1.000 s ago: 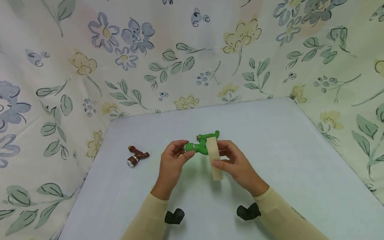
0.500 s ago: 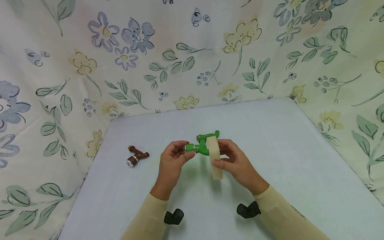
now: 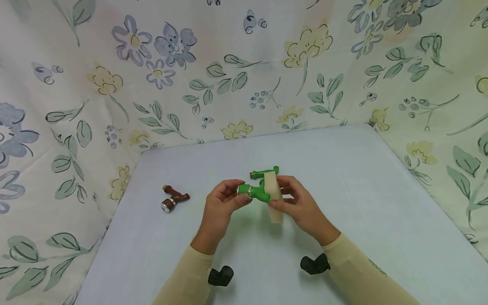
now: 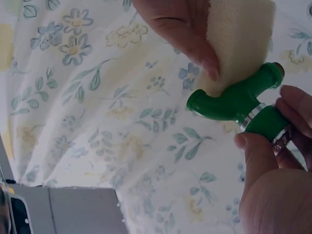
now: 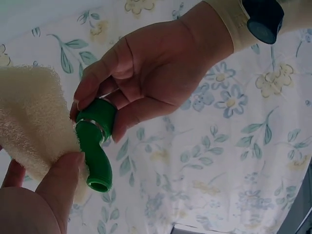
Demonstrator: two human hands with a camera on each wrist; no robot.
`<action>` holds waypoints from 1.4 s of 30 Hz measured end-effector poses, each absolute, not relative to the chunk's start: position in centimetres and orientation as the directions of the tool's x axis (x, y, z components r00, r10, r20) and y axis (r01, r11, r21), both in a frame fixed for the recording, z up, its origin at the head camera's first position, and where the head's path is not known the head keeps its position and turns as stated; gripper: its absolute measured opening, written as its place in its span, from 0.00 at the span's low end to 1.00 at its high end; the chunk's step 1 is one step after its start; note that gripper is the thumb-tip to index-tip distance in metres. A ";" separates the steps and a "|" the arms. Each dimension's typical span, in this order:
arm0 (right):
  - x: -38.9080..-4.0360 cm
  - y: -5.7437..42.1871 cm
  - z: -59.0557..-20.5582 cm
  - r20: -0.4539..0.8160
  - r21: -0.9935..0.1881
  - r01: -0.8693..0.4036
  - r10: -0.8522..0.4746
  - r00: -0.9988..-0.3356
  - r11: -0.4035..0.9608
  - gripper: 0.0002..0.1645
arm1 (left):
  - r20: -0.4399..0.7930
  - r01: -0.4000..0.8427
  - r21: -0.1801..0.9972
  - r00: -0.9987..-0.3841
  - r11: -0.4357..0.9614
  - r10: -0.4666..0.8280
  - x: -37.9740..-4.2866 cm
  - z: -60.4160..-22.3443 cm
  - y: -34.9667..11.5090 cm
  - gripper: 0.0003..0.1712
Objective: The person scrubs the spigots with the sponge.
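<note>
My left hand [image 3: 221, 203] pinches the ribbed knob end of a green tap [image 3: 259, 193] between thumb and fingers, above the table. The tap's curved spout points toward my right hand [image 3: 299, 207]. That hand holds a pale cream sponge [image 3: 271, 186], thumb on the near side and fingers behind it. In the left wrist view the sponge [image 4: 241, 39] lies against the green tap body [image 4: 231, 100]. The right wrist view shows the open end of the spout [image 5: 99, 184] right beside the thumb on the sponge [image 5: 34, 117].
A second green tap [image 3: 263, 173] lies on the table just behind the hands. To the left lies a brown tap [image 3: 175, 197] with a silver-capped knob. The white table [image 3: 343, 169] ends at a flower-patterned curtain [image 3: 244, 63] at the back and sides.
The held green tap has turned and shifted slightly right, so its spout now shows in front of the sponge. The sponge has tilted and risen a little; the other taps stay put.
</note>
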State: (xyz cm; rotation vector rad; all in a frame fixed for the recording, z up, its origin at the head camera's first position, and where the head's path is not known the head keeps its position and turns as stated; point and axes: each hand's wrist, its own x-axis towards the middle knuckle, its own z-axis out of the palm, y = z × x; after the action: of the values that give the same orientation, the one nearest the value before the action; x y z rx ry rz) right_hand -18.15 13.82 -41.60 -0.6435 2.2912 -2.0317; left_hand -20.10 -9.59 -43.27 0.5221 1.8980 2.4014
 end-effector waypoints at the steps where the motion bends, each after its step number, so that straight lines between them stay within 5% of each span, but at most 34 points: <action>1: -18.2 13.8 -41.6 0.250 -0.953 -0.289 -0.302 -0.920 0.090 0.31 | 0.239 0.177 0.951 -0.942 -0.253 0.236 -20.1 -43.2 -9.6 0.24; 13: -18.5 13.8 -42.2 0.167 -0.944 -0.201 -0.145 -0.975 0.262 0.32 | 0.252 0.181 0.947 -0.931 -0.265 0.264 -19.8 -43.0 -9.6 0.23; 42: -18.6 13.8 -43.8 0.240 -0.971 -0.223 -0.377 -0.894 -0.090 0.29 | 0.224 0.178 0.953 -0.959 -0.244 0.173 -20.6 -44.2 -9.7 0.24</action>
State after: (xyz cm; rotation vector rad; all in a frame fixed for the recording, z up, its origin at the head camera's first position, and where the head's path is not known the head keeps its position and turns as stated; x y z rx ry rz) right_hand -18.58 13.82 -43.79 -0.6775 2.0413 -2.1366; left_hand -20.63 -9.67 -44.21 0.4493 1.9338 2.4392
